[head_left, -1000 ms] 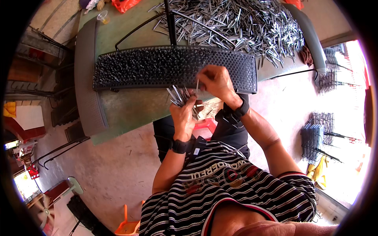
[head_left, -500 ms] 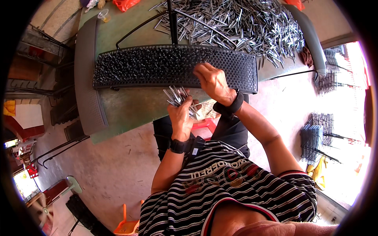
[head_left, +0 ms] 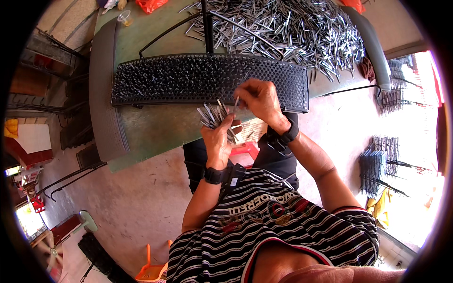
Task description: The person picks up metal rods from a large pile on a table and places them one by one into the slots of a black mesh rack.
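My left hand (head_left: 219, 139) is closed around a bunch of thin metal strips (head_left: 213, 114), whose ends fan out toward the rack. Just right of it, my right hand (head_left: 260, 100) pinches one slender metal strip (head_left: 237, 101) between thumb and fingertips, near the front edge of a long black perforated rack (head_left: 289, 85). Strips stand packed in the rack's holes along its left and middle parts, while bare holes show at its right end. Behind the rack, a large heap of loose metal strips (head_left: 288, 33) covers the table's far right.
The rack lies on a green table (head_left: 155, 127) with grey padded sides. A black metal frame (head_left: 207, 28) rises behind the rack. A clear plastic cup (head_left: 124, 19) stands at the far left. Below the table edge is a red stool (head_left: 245, 150); wire racks (head_left: 380, 162) stand at right.
My right hand has drawn back slightly from over the rack toward my left hand, and a strip now shows in its fingers. My left hand has hardly moved.
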Demonstrator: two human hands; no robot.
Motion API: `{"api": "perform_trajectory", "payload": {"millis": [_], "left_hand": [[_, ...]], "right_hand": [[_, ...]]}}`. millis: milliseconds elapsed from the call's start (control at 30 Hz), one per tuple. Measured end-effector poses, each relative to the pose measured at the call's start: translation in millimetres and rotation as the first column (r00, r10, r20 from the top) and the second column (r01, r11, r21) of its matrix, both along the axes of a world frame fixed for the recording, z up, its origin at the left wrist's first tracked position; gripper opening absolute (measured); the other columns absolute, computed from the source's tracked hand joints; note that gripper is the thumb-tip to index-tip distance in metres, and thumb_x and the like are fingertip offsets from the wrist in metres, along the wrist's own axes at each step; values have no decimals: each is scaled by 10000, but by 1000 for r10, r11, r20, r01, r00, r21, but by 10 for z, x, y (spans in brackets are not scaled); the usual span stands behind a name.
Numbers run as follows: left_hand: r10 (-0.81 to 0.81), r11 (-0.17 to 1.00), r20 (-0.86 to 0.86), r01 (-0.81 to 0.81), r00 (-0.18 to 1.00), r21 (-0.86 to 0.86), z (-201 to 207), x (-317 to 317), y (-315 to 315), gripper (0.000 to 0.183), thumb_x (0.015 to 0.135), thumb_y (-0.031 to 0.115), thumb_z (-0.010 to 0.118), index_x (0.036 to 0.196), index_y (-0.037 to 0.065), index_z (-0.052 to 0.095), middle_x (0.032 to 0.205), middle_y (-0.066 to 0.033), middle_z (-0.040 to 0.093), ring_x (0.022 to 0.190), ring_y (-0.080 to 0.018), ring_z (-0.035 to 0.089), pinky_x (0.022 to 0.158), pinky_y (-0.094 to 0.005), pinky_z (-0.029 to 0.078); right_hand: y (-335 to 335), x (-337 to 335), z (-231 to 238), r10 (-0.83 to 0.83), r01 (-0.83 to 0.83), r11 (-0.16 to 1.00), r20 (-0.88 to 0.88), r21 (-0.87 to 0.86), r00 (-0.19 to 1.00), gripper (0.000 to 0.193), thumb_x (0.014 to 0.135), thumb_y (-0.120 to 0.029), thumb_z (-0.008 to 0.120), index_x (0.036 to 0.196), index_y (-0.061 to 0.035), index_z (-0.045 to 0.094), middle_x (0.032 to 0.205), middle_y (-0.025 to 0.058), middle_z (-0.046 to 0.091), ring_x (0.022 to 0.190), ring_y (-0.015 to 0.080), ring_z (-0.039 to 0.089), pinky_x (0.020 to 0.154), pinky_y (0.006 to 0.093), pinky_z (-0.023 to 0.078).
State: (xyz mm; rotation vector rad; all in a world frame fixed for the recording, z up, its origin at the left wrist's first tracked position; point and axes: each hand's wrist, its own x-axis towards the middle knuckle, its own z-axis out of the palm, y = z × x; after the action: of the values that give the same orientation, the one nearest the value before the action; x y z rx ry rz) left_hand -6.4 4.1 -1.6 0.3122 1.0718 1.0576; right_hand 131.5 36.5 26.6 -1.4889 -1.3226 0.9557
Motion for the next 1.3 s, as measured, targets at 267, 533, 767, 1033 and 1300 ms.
{"api": "perform_trajectory", "payload": {"millis": [267,533,767,1033,1300], "left_hand": [[-16,994,-35,12,999,-108,92,-56,-5,97,770,8,643,860,-1,608,714,-101,613,531,-190,589,471,-345,524],[27,999,-89,-28,996,-17,-2,-69,-11,140,758,-8,640,896,-18,623,725,-76,614,516,-160,575,442,-290,486],[32,999,-74,-33,997,-7,-48,-75,-19,153,753,-6,656,902,-20,626,734,-74,618,521,-161,579,443,-282,483],[11,1000,-75,-12,997,-11,7,-34,-35,154,748,6,672,896,1,634,738,-71,621,540,-174,595,461,-323,508],[-12,1000,-35,12,999,16,48,20,-43,173,758,-6,662,926,-2,623,746,-78,621,563,-181,605,480,-326,532]], "right_hand": [[92,-160,-164,-129,137,958,-50,251,990,100,830,-7,578,915,2,526,748,100,652,687,161,675,538,252,506],[130,-157,-216,-38,-73,911,258,406,965,90,820,6,566,898,-13,526,719,138,617,664,276,650,544,321,501],[170,-105,-248,-83,-243,815,522,526,849,84,783,-36,601,853,-23,556,701,116,592,618,313,602,523,368,478],[51,-63,-171,-175,52,937,336,344,925,107,768,-86,669,830,-3,643,685,107,628,539,187,591,494,295,458],[-34,23,-110,22,-20,1000,175,-16,984,140,797,-109,649,843,22,635,610,86,622,520,92,573,474,234,447]]}}
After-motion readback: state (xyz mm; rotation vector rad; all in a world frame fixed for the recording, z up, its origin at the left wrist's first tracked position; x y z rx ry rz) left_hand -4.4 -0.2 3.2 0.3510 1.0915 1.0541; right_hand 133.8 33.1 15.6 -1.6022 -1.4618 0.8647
